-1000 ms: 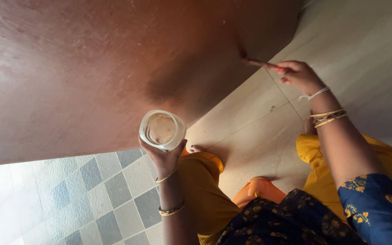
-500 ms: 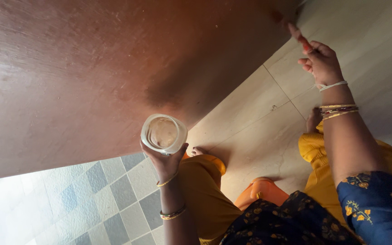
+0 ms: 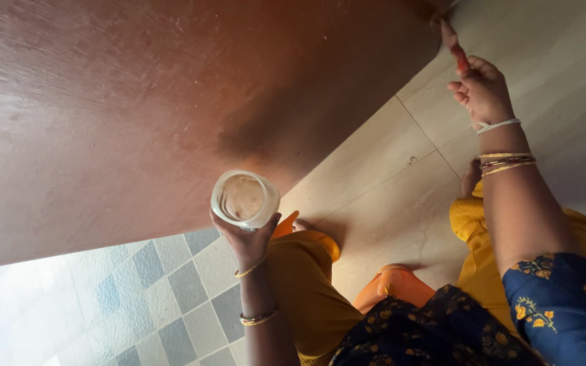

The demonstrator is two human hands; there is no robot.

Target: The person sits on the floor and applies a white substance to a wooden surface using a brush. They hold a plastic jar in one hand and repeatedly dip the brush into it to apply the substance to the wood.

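Seen from above, a broad reddish-brown door (image 3: pixel 171 102) fills the upper left of the view, standing over a pale beige tiled floor (image 3: pixel 388 176) on the right and grey-and-white checked tiles (image 3: pixel 164 298) at lower left. A clear glass jar (image 3: pixel 245 198), seen from the top, sits near the middle of the picture, just in front of the door's lower edge. The left hand (image 3: pixel 249 240) grips it from below, fingers curled around its side. Gold bangles circle that wrist. Well apart, at upper right, the right hand (image 3: pixel 483 91) reaches to the door's far edge, index finger stretched out with its tip at the door's corner; the other fingers are loosely curled and hold nothing. A white thread and gold bangles circle this wrist. Below are mustard-yellow trousers (image 3: pixel 306 285), orange sandals (image 3: pixel 391 281) and a dark blue flowered top (image 3: pixel 557 305).
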